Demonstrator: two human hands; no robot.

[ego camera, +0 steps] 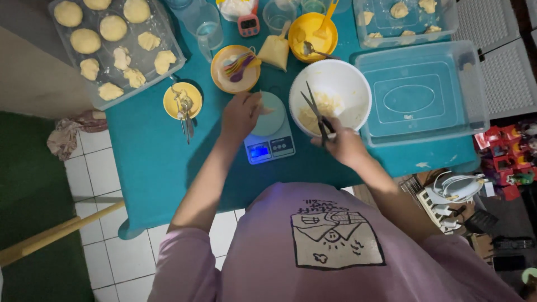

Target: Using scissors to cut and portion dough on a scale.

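With several dough pieces point(114, 56) already lying in the tray beyond the left hand point(241, 113), which is pinching a dough lump point(267, 110) over the scale point(270, 134), the right hand point(345, 144) is gripping scissors point(315, 109) above the half-emptied white bowl point(353, 78).

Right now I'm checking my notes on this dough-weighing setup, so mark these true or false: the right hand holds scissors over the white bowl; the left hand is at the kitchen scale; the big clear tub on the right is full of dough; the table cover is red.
1. The right hand holds black-handled scissors over the round white bowl. True.
2. The left hand is at the small digital kitchen scale, holding a piece of dough. True.
3. The large clear plastic tub on the right is full of dough. False: it is nearly empty, with only scraps.
4. The table cover is red. False: it is teal.
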